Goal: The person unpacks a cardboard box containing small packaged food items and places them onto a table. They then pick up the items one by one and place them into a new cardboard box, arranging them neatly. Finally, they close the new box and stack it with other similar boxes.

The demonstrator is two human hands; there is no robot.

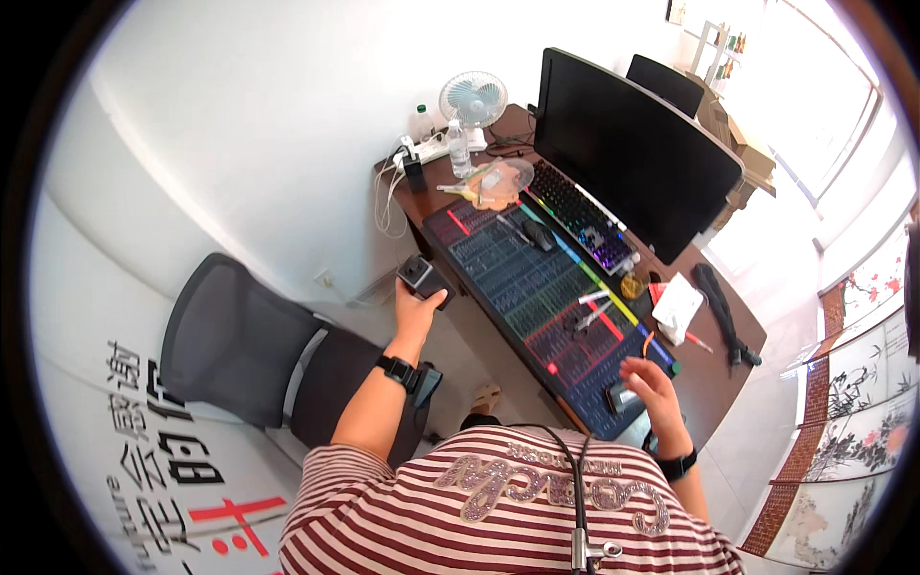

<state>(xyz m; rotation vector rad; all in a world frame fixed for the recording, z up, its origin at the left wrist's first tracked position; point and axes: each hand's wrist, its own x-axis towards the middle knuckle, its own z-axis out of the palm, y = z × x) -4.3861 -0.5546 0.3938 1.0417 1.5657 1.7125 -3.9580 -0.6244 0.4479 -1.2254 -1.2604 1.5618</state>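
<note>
Wrapped around a small black boxy device (419, 274) with a round grey part on its upper face, my left hand (414, 314) is held out between the desk and the office chair. My right hand (655, 393) hovers by the near right end of the desk mat (498, 278), its fingers extended and holding nothing that I can see. Beside those fingers lies a small dark-and-silver object (621, 398), partly covered. Scissors (586, 321) rest farther in on the mat, and a thin orange item (649, 343) is just beyond my right fingertips.
A monitor (632, 144) stands behind the lit keyboard (585, 216) and mouse (539, 235). The fan (473, 99), water bottle (458, 149) and power strip crowd the far left corner. White tissue (678, 307) and a black folded umbrella (721, 311) lie right. An office chair (244, 335) stands left.
</note>
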